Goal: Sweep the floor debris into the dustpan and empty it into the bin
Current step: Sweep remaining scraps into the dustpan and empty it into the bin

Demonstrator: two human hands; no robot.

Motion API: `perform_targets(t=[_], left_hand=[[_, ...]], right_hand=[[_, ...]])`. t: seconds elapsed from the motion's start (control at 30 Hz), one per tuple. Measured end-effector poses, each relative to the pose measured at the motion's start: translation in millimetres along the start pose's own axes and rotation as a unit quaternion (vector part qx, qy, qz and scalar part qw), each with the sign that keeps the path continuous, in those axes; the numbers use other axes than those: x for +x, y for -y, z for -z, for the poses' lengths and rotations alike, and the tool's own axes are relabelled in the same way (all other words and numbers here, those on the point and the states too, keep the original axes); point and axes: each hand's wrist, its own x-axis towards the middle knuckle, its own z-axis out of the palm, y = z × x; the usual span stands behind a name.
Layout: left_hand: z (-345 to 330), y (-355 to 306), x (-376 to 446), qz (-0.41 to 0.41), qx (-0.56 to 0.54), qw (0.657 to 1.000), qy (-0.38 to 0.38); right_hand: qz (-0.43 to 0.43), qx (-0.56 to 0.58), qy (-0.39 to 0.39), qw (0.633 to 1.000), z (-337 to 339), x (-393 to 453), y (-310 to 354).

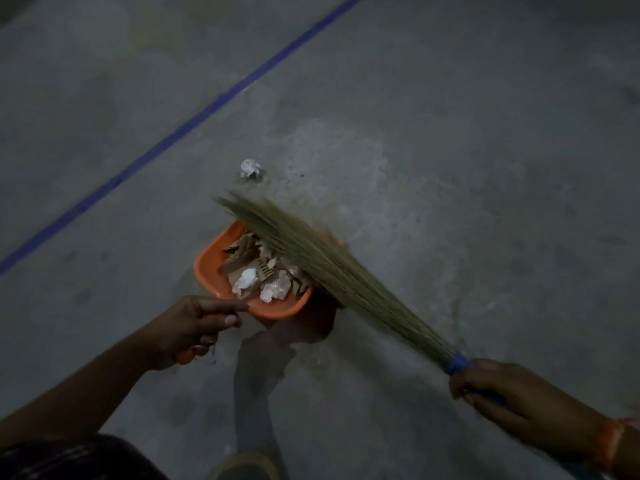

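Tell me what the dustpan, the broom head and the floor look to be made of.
Dustpan: likely plastic, by its smooth, evenly orange moulded rim.
Broom head: dried grass or similar plant fibre, by its thin tan strands fanning out.
Floor: probably bare concrete, matte grey and blotchy.

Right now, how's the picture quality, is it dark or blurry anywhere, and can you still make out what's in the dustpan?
Head view: dim overall, with the corners and the floor darkest. Head view: the broom bristles are smeared by motion blur. Head view: the orange dustpan stands out, holding pale crumpled paper and cardboard scraps. Head view: one paper ball on the floor is soft but readable. Head view: both hands are underexposed.
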Motion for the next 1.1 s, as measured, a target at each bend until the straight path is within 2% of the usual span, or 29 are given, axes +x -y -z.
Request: perform_targets(t=[0.27,0.4,0.6,0.87,1.1], left_hand=[[44.5,5.2,11.9,-0.010,-0.058,0.997,-0.053],[60.1,8.6,18.2,-0.014,-0.059,0.996,-0.070],[83.2,8.4,24.6,0.003,-0.058,0.994,-0.096],[130.3,1.5,49.2,0.002,-0.088,0.992,-0.096],[133.6,-15.7,58.9,0.004,-0.086,0.993,-0.076]], right_hand=[[-0.064,0.042,-0.069,0.995,50.2,29.6,42.7],[-0.107,0.081,-0.053,0.989,75.7,71.3,46.9],[-0.133,0.054,-0.049,0.988,111.8,147.2,59.6],[-0.156,-0.003,0.021,0.988,146.3,241.6,79.1],[-0.139,-0.044,0.110,0.983,134.9,209.9,78.4]])
